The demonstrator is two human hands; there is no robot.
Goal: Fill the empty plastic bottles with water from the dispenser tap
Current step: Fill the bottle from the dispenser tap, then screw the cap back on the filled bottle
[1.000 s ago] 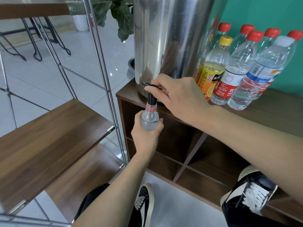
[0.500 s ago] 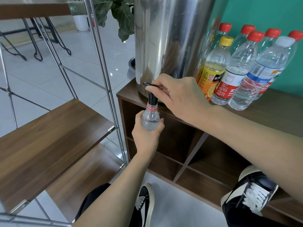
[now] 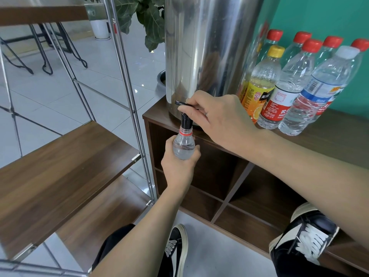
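Note:
A tall steel dispenser [image 3: 207, 48] stands on the corner of a brown wooden cabinet [image 3: 339, 140]. Its black tap [image 3: 186, 120] juts over the cabinet's front edge. My right hand [image 3: 219, 118] pinches the tap's black lever [image 3: 180, 103]. My left hand [image 3: 179, 166] grips a clear plastic bottle [image 3: 183, 145] upright under the tap, its red-ringed neck around the spout. Water shows up to the bottle's shoulder; the lower part is hidden in my hand.
Several capped bottles [image 3: 295, 86] with red, yellow and white caps stand to the right of the dispenser against a green wall. A metal-framed rack with wooden shelves [image 3: 65, 166] stands close on the left. My shoes [image 3: 307, 236] are below, near the cabinet's open compartments.

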